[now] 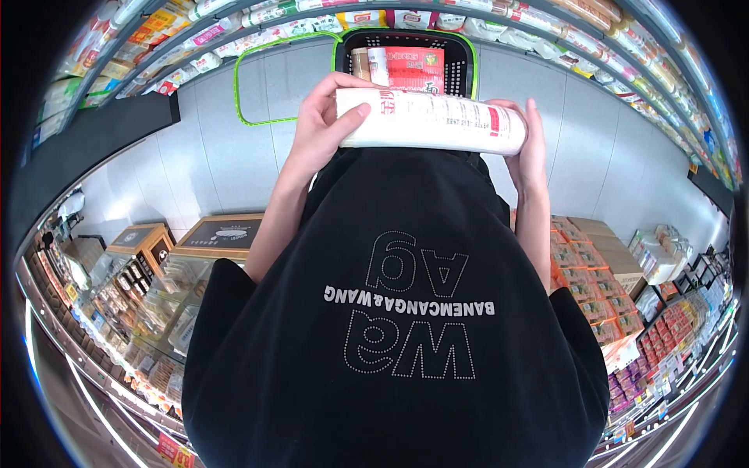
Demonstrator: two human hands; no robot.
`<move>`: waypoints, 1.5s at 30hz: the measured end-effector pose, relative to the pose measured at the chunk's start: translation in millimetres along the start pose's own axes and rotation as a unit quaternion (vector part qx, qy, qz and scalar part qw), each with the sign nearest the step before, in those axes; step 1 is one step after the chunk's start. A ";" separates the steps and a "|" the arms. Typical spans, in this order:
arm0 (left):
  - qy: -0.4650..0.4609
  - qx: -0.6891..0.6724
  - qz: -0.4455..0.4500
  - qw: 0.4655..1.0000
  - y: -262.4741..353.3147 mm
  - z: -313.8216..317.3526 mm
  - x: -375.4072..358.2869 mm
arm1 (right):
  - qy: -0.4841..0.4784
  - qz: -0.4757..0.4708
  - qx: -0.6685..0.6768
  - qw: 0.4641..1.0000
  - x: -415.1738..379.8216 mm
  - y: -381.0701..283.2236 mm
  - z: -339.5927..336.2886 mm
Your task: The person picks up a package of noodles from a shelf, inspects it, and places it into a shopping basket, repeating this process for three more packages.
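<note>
A long white cylindrical package (437, 121) with red and dark print lies sideways in front of my chest. My left hand (328, 121) grips its left end, with the thumb on the near side. At the other end, my right hand (528, 148) holds the package against its palm, fingers pointing forward. Just beyond the package is a black basket with a green rim (471, 58). Inside it are a red package (415, 66) and upright-looking rolls (378, 65); the package I hold hides the basket's near part.
Shelves of bagged and packaged goods (499, 33) curve across the front. A green handle loop (238, 86) extends left of the basket over the grey floor (211, 148). Stacked orange boxes (589, 273) stand at right, wood-framed display cases (218, 234) at left.
</note>
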State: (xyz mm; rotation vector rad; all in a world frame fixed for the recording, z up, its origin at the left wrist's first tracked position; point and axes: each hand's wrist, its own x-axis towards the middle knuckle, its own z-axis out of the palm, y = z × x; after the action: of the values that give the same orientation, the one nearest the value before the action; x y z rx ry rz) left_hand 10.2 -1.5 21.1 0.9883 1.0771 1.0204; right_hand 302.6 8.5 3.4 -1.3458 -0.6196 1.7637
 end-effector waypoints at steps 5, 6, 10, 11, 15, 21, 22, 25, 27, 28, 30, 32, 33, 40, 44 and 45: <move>0.041 -0.109 -0.107 0.987 -17.3 -6.5 0.6 | 0.043 -0.017 -0.064 0.997 3.2 17.4 -6.1; 0.041 -0.110 -0.108 0.987 -18.4 -7.3 2.2 | 0.043 -0.016 -0.064 0.997 1.6 17.2 -4.4; 0.139 -0.231 -0.250 0.930 -14.0 -6.0 7.1 | 0.016 -0.125 -0.087 0.988 -7.1 16.0 8.8; 0.139 -0.204 -0.272 0.930 -11.7 -7.1 7.0 | 0.001 -0.154 -0.099 0.983 -8.7 16.4 11.3; 0.099 -0.146 -0.224 0.958 -19.0 -15.3 1.8 | 0.005 -0.149 -0.104 0.983 -11.6 21.9 17.3; 0.051 -0.088 -0.058 0.993 -25.7 -14.4 -5.4 | 0.074 -0.058 -0.037 0.995 3.7 28.1 13.0; 0.051 -0.089 -0.058 0.993 -25.0 -12.7 -5.1 | 0.069 -0.041 -0.064 0.995 7.8 28.5 10.9; 0.036 -0.020 -0.006 0.999 -22.6 -7.4 -5.5 | 0.067 -0.037 -0.108 0.991 10.3 29.3 6.0; 0.041 -0.087 -0.037 0.995 -21.6 -2.8 -8.8 | 0.072 -0.047 -0.126 0.988 7.3 30.0 6.9; 0.042 -0.087 -0.038 0.995 -21.9 -3.2 -9.8 | 0.073 -0.079 -0.131 0.986 5.4 28.0 7.6; 0.027 -0.108 -0.052 0.992 -22.8 -4.9 -11.9 | 0.074 -0.110 -0.135 0.982 1.9 24.7 9.4; 0.040 -0.143 -0.069 0.987 -23.5 -6.2 -14.4 | 0.077 -0.149 -0.088 0.982 0.1 23.4 12.6; 0.053 -0.178 -0.085 0.979 -23.8 -7.1 -15.4 | 0.077 -0.148 -0.087 0.982 0.0 24.7 13.1; 0.166 -0.266 -0.256 0.914 -30.7 -9.9 -13.5 | 0.073 -0.249 -0.113 0.959 -4.6 39.0 19.3; 0.142 -0.217 -0.214 0.942 -33.5 -11.8 -16.8 | 0.073 -0.210 -0.075 0.972 -8.7 40.4 22.6; 0.132 -0.202 -0.190 0.952 -30.3 -10.6 -16.1 | 0.072 -0.209 -0.074 0.972 -8.2 37.0 25.1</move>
State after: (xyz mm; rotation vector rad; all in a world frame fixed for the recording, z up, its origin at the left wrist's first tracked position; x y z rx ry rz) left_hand 1.9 -22.8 -6.7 0.3005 1.1598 1.0132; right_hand 268.2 -16.3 -13.2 -1.3147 -0.8934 1.2910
